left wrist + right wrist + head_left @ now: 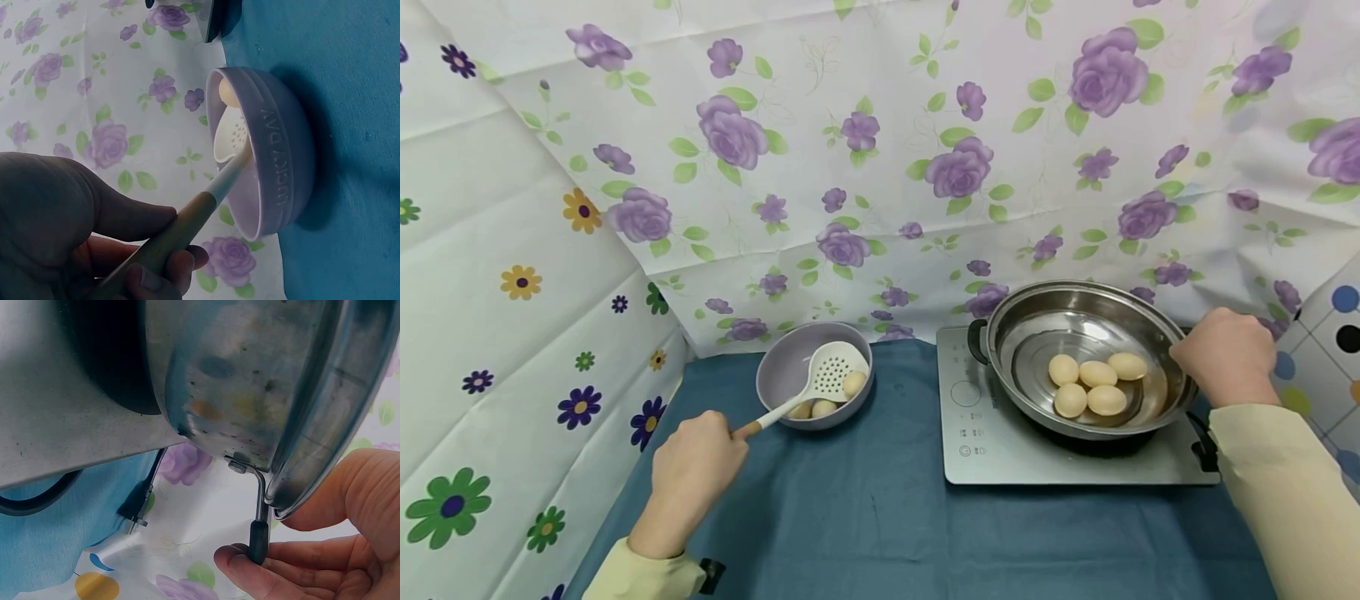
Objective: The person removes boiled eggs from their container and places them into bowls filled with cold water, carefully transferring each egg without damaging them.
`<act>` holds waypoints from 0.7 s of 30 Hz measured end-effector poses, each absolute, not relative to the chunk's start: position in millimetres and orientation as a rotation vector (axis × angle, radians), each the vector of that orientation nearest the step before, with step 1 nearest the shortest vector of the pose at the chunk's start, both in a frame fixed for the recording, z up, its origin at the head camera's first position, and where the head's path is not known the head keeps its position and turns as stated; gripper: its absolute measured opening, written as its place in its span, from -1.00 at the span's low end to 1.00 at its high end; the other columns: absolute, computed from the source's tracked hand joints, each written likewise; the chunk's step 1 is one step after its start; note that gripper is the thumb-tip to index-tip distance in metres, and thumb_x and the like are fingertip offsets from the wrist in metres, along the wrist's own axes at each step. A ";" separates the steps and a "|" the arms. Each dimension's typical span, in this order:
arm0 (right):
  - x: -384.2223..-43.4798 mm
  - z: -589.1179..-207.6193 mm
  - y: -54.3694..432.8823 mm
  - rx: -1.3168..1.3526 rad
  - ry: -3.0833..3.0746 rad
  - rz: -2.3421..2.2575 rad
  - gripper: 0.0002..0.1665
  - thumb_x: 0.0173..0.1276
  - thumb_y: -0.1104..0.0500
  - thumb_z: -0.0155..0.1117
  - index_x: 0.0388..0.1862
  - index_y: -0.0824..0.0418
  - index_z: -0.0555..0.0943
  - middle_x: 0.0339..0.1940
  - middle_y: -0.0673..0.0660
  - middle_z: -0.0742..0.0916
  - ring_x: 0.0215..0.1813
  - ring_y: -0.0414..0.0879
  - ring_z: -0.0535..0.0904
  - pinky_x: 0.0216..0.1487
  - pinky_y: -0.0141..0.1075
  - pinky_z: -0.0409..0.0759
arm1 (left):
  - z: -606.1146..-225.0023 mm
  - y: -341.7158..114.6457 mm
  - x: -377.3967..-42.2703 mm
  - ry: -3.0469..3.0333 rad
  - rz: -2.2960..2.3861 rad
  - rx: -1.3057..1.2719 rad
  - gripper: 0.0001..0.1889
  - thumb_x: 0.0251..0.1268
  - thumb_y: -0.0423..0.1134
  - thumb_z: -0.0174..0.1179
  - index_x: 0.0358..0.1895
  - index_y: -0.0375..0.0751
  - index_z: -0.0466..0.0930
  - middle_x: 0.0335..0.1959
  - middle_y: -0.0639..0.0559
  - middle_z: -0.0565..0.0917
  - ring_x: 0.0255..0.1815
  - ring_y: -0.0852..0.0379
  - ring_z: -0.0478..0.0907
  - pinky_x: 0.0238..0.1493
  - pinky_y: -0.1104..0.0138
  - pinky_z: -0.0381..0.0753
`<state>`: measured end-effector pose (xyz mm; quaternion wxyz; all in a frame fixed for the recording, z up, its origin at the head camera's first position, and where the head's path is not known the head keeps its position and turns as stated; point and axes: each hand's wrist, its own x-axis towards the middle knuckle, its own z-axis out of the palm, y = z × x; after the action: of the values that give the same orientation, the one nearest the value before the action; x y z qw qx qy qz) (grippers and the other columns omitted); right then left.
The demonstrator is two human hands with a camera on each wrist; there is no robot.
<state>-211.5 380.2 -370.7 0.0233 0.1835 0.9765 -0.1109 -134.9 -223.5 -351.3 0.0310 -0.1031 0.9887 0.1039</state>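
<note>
My left hand (698, 471) grips the wooden handle of a white skimmer (835, 372), thumb on top and fingers curled beneath. The skimmer's perforated head is inside a lilac bowl (281, 150), with one egg (854, 383) right at its edge. Two more eggs show lower in the bowl, partly behind the skimmer's handle. At the right, my other hand (1228, 358) holds a steel pan (1075, 304) by its black side handle (258, 540), fingers curled under it and thumb by the rim. Several pale eggs (1097, 373) lie together in the pan.
Under the pan is a flat silver induction cooker (958, 450). A black plug (132, 506) on a cord hangs beside it. Blue cloth (865, 533) covers the table, and a flowered sheet (880, 167) rises behind it. The pan's other black handle (977, 342) points left.
</note>
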 end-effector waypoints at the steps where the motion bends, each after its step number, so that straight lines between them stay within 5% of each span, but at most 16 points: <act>1: -211.5 -370.6 379.8 0.568 3.022 -0.344 -0.55 0.12 0.00 0.15 -0.62 0.40 0.50 -0.63 0.37 0.53 -0.58 0.13 0.44 -0.69 -0.16 0.37 | -351.2 -224.4 -135.0 3.034 0.335 -0.319 -0.81 0.16 -0.20 0.11 -0.46 -0.20 0.65 -0.73 -0.04 0.46 -0.76 0.05 0.35 -0.79 0.26 0.25; 21: -210.8 -367.6 378.8 0.558 3.009 -0.348 -0.57 0.11 0.01 0.15 -0.63 0.40 0.51 -0.62 0.37 0.54 -0.58 0.14 0.46 -0.69 -0.16 0.39 | -350.2 -238.2 -139.1 2.875 0.460 -0.383 -0.74 0.26 -0.10 0.07 -0.49 -0.12 0.66 -0.75 0.00 0.42 -0.76 0.09 0.30 -0.78 0.31 0.23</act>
<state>-210.8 378.8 -367.6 0.0306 0.1809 0.9765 -0.1128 -139.1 -238.2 -350.2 0.1021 -0.1297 0.9739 0.1558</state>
